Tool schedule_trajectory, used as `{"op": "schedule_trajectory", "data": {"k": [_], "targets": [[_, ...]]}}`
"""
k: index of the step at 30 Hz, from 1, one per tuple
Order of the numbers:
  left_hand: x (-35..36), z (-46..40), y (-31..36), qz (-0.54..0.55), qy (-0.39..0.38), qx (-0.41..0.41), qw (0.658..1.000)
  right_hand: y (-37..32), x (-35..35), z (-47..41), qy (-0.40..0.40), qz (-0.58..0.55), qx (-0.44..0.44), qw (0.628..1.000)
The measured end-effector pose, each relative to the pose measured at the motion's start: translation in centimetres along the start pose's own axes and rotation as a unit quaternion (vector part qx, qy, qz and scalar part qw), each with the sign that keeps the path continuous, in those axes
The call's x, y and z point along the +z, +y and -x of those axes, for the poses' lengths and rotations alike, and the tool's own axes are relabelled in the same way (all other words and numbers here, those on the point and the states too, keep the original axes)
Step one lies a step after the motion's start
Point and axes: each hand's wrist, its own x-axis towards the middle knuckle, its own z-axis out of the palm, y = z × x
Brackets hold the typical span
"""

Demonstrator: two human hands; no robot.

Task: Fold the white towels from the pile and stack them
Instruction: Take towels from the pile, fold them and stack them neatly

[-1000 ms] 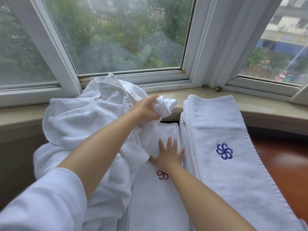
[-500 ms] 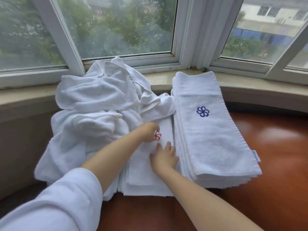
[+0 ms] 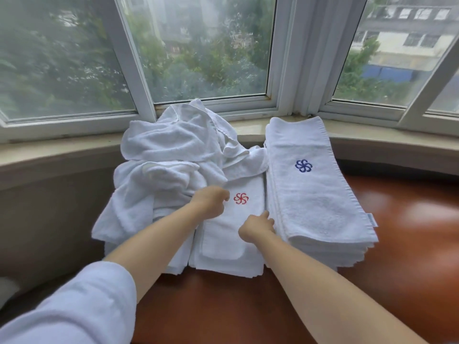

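A crumpled pile of white towels [image 3: 169, 167] lies at the left against the window sill. In the middle is a folded white towel with a red logo [image 3: 244, 202], on top of a low stack of folded towels. My left hand [image 3: 211, 202] rests on its left edge with the fingers curled into the cloth, just left of the logo. My right hand [image 3: 257, 225] curls its fingers over the towel's right edge, in the gap beside the taller stack. That taller stack of folded towels [image 3: 315, 194], with a blue logo on top, stands at the right.
The towels lie on a glossy reddish-brown surface [image 3: 397, 256] below a beige window sill [image 3: 62, 155]. White window frames [image 3: 285, 70] rise behind. My white sleeve [image 3: 74, 306] fills the lower left corner.
My left hand let go of the bunched towel at the pile and came down to the red-logo towel. My right hand slid from its flat top to its right edge. The view pulled back.
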Motion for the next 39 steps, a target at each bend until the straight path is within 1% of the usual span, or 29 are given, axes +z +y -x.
{"op": "schedule_trajectory", "data": {"k": [2, 3, 5, 6, 7, 9, 10, 11, 12, 15, 16, 17, 18, 19, 20, 21, 22, 24, 27, 28, 30, 32, 33, 34, 35, 36, 37, 38, 39], "targets": [[-1.2, 0.3, -0.4, -0.033, 0.089, 0.007, 0.995, -1.1, -1.1, 0.0, 0.028, 0.005, -0.024, 0.999], [-1.8, 0.5, -0.8, -0.058, 0.143, -0.005, 0.988, -1.7, -1.7, 0.0, 0.043, 0.002, -0.045, 0.998], [-2.8, 1.1, -2.0, -0.074, 0.232, -0.074, 0.967, -2.9, -2.9, -0.1, 0.066, -0.019, -0.087, 0.994], [-3.2, 1.4, -2.7, -0.063, 0.245, -0.13, 0.959, -3.5, -3.6, -0.2, 0.075, -0.039, -0.104, 0.991], [-3.6, 1.7, -3.4, -0.049, 0.23, -0.191, 0.953, -4.1, -4.2, -0.2, 0.085, -0.065, -0.121, 0.987], [-4.7, 2.2, -4.6, -0.009, 0.146, -0.293, 0.945, -5.4, -5.4, -0.3, 0.103, -0.104, -0.159, 0.976], [-5.4, 2.4, -5.2, 0.022, 0.106, -0.322, 0.941, -6.2, -5.8, -0.3, 0.111, -0.113, -0.184, 0.97], [-5.9, 2.6, -5.8, 0.049, 0.084, -0.331, 0.939, -6.9, -6.1, -0.4, 0.112, -0.124, -0.212, 0.963], [-6.5, 2.8, -6.4, 0.059, 0.084, -0.319, 0.942, -7.7, -6.3, -0.5, 0.109, -0.139, -0.24, 0.955], [-7.8, 3.5, -7.1, 0.081, 0.112, -0.237, 0.962, -9.7, -6.2, -0.5, 0.076, -0.183, -0.297, 0.934], [-8.1, 3.7, -7.1, 0.132, 0.107, -0.207, 0.963, -10.2, -6.1, -0.4, 0.062, -0.192, -0.309, 0.929], [-8.4, 3.7, -7.1, 0.227, 0.099, -0.179, 0.952, -10.6, -5.9, -0.4, 0.053, -0.186, -0.316, 0.929], [-8.8, 3.8, -7.1, 0.346, 0.09, -0.155, 0.921, -10.9, -5.7, -0.4, 0.05, -0.171, -0.319, 0.931], [-9.3, 3.9, -7.3, 0.458, 0.087, -0.136, 0.874, -11.1, -5.6, -0.5, 0.048, -0.16, -0.319, 0.933], [-9.7, 4.0, -7.7, 0.535, 0.088, -0.119, 0.832, -11.2, -5.5, -0.7, 0.047, -0.183, -0.321, 0.928], [-10.1, 4.1, -8.1, 0.579, 0.092, -0.108, 0.803, -11.2, -5.5, -0.8, 0.045, -0.238, -0.324, 0.914], [-10.3, 4.4, -8.5, 0.606, 0.101, -0.099, 0.783, -11.3, -5.6, -0.9, 0.03, -0.308, -0.323, 0.895], [-10.5, 4.8, -8.7, 0.633, 0.12, -0.087, 0.76, -11.2, -5.9, -0.6, 0.0, -0.391, -0.318, 0.864], [-10.1, 5.3, -8.2, 0.632, 0.108, -0.073, 0.764, -11.2, -6.2, 0.2, -0.006, -0.406, -0.375, 0.833], [-10.1, 5.5, -7.9, 0.637, 0.096, -0.065, 0.762, -11.3, -6.3, 0.4, -0.01, -0.412, -0.39, 0.823], [-10.5, 5.6, -7.7, 0.654, 0.091, -0.053, 0.749, -11.6, -6.3, 0.7, 0.012, -0.404, -0.409, 0.818], [-10.8, 5.7, -7.7, 0.674, 0.137, -0.069, 0.722, -11.7, -6.4, 1.3, 0.039, -0.428, -0.402, 0.809], [-10.6, 5.8, -8.0, 0.679, 0.176, -0.095, 0.706, -11.8, -6.3, 1.5, 0.031, -0.458, -0.383, 0.801], [-10.3, 5.8, -8.3, 0.668, 0.224, -0.126, 0.699, -11.9, -6.3, 1.7, 0.011, -0.495, -0.358, 0.791], [-9.7, 5.8, -8.9, 0.624, 0.268, -0.16, 0.716, -12.0, -6.2, 1.8, -0.017, -0.532, -0.334, 0.778], [-9.0, 5.8, -9.6, 0.541, 0.294, -0.188, 0.765, -12.3, -6.6, 2.4, -0.053, -0.584, -0.302, 0.752], [-8.2, 6.0, -10.3, 0.43, 0.273, -0.213, 0.834, -12.4, -7.1, 2.9, -0.074, -0.627, -0.273, 0.726], [-7.6, 6.2, -10.9, 0.319, 0.218, -0.234, 0.892, -12.6, -7.9, 3.0, -0.078, -0.661, -0.248, 0.704], [-7.1, 6.4, -11.2, 0.216, 0.166, -0.249, 0.929, -12.5, -9.0, 3.0, -0.064, -0.678, -0.244, 0.691]]}}
